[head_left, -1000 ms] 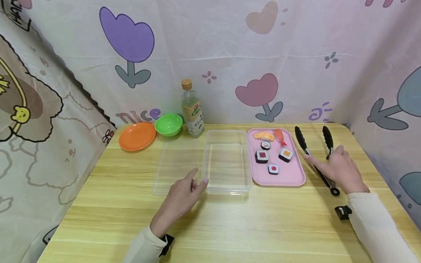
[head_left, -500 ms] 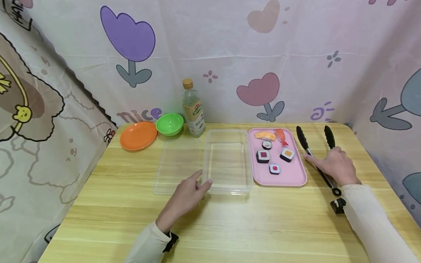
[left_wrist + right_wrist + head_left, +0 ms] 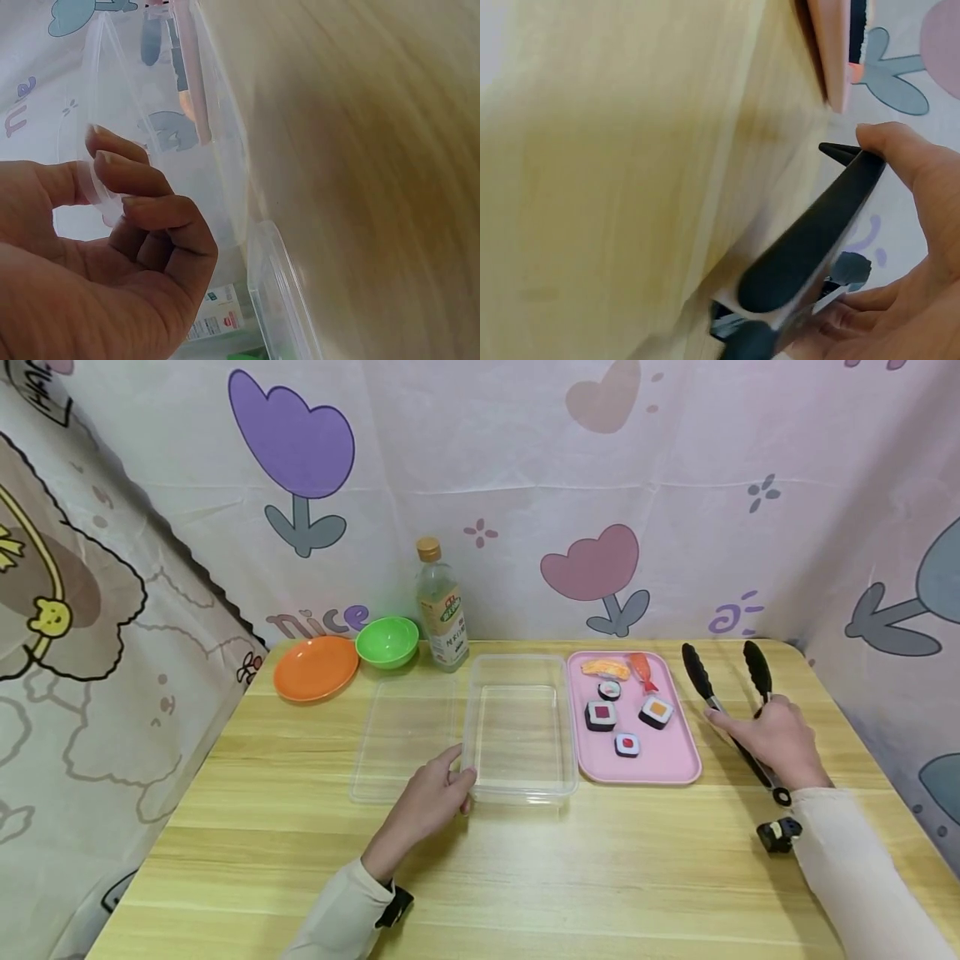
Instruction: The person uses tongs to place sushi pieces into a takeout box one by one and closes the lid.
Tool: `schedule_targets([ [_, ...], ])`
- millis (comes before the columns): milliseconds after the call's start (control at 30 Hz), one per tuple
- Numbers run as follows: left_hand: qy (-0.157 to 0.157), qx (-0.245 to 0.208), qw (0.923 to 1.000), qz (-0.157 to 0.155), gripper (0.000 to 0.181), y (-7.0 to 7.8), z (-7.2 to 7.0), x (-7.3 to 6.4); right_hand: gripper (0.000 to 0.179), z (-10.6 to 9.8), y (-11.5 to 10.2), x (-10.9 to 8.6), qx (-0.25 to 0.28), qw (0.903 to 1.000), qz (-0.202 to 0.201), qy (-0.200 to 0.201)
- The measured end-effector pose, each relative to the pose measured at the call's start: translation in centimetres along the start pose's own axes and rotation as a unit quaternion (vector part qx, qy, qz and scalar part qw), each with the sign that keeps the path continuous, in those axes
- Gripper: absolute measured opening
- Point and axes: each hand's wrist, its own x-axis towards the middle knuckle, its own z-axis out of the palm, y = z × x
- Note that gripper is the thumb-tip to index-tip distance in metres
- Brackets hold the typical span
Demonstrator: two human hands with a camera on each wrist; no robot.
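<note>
In the head view my left hand [image 3: 427,797] pinches the near left corner of a clear plastic container [image 3: 517,789]. Up close in the left wrist view, the thumb and fingers lie on either side of its rim [image 3: 91,184]. A clear flat lid [image 3: 408,735] lies left of the container. On the right, my right hand [image 3: 783,747] grips black-tipped metal tongs [image 3: 699,672], whose two arms are spread apart. The right wrist view shows the thumb on one black handle [image 3: 817,225] and the fingers behind the other side. A pink tray [image 3: 652,764] lies between container and tongs.
The tray carries several sushi pieces, among them a square roll [image 3: 600,716] and a shrimp piece [image 3: 642,672]. Along the back stand an orange plate [image 3: 315,668], a green bowl [image 3: 387,643] and a bottle with an orange cap [image 3: 442,618]. A printed cloth hangs behind the table.
My left hand has moved right onto the container's corner and taken hold of the rim. My right hand has closed round the tongs, which have shifted slightly to the right.
</note>
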Motion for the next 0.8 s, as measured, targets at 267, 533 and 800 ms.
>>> schedule_targets([
  [267, -0.005, -0.005, 1.0000, 0.003, 0.056, 0.1, -0.1, -0.1, 0.115, -1.0, 0.3, -0.9, 0.037, 0.9993, 0.001, 0.008],
  [533, -0.006, -0.005, 1.0000, 0.005, 0.058, 0.0, 0.0, -0.1, 0.114, -1.9, 0.4, -2.4, 0.070, 0.9968, -0.019, 0.034],
  [800, -0.005, -0.010, 0.9999, -0.001, 0.058, 0.0, 0.0, 0.0, 0.108, -2.6, 0.2, -3.5, 0.055, 0.9968, -0.033, 0.046],
])
